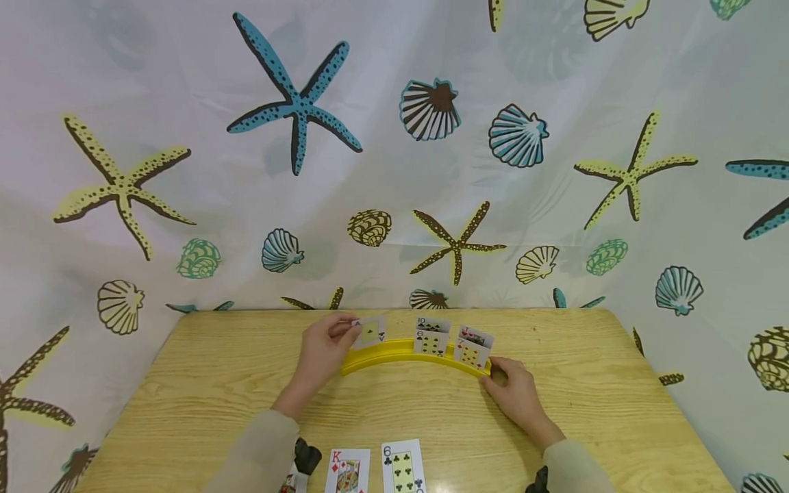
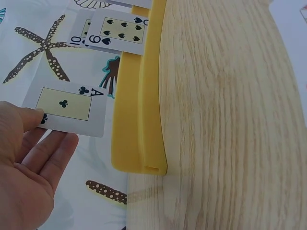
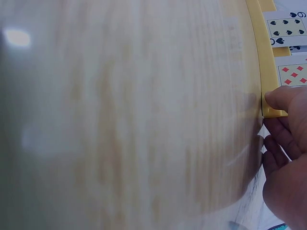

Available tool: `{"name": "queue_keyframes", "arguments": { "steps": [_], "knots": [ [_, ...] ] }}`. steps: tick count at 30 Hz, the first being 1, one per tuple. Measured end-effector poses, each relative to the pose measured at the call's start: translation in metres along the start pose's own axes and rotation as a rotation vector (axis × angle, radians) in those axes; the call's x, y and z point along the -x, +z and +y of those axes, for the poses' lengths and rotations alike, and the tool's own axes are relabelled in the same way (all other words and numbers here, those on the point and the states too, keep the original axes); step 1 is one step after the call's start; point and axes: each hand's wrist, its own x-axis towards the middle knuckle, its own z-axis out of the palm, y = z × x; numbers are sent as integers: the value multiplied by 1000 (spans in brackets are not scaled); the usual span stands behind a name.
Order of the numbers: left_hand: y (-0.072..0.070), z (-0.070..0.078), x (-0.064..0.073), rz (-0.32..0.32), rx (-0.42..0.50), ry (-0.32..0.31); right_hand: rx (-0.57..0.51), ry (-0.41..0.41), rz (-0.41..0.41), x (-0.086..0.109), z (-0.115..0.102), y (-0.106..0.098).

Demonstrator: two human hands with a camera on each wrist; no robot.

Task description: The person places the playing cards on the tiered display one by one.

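My left hand pinches an ace of clubs between thumb and fingers, its face turned toward me. The card is just above the left end of a curved yellow card holder; a narrow gap shows between them in the left wrist view. At the holder's other end, my right hand grips the tip, thumb on the front. A six of spades stands in the holder with a ten behind it. To their right, a seven of diamonds stands before a jack.
Face up near the front edge lie a king of diamonds and a six of clubs. Another face card is partly hidden by my left wrist. A sea-patterned curtain hangs behind the wooden table.
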Motion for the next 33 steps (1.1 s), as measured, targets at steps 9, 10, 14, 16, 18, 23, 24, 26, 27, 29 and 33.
{"name": "queue_keyframes", "arguments": {
  "steps": [9, 10, 14, 16, 18, 23, 24, 26, 27, 29, 33],
  "knots": [
    [9, -6, -5, -2, 0, -2, 5, 10, -1, -1, 1, 0],
    [9, -6, -5, -4, 1, -3, 6, 11, -2, -1, 1, 0],
    [12, -6, -7, -12, 1, -8, 0, 13, -7, -1, 1, 0],
    [13, -6, -8, -13, -6, -7, 1, 13, -8, -1, 1, 0],
    [14, -6, -9, -13, -9, -6, 1, 13, -8, -1, 1, 0],
    [18, -8, -11, -20, 2, -4, 3, 19, -8, -1, 3, 0],
    [18, -8, -11, -24, 6, -3, 2, 23, -9, -1, 3, 0],
    [20, -7, -11, -30, 8, 6, -1, 26, -9, -1, 2, 1],
    [21, -7, -11, -33, 7, 6, -3, 26, -9, -1, 2, 1],
    [23, -6, -12, -40, 7, 4, -6, 28, -8, -1, 2, 1],
    [26, -6, -12, -49, 0, -16, 0, 27, -7, 0, 1, 0]
  ]
}}
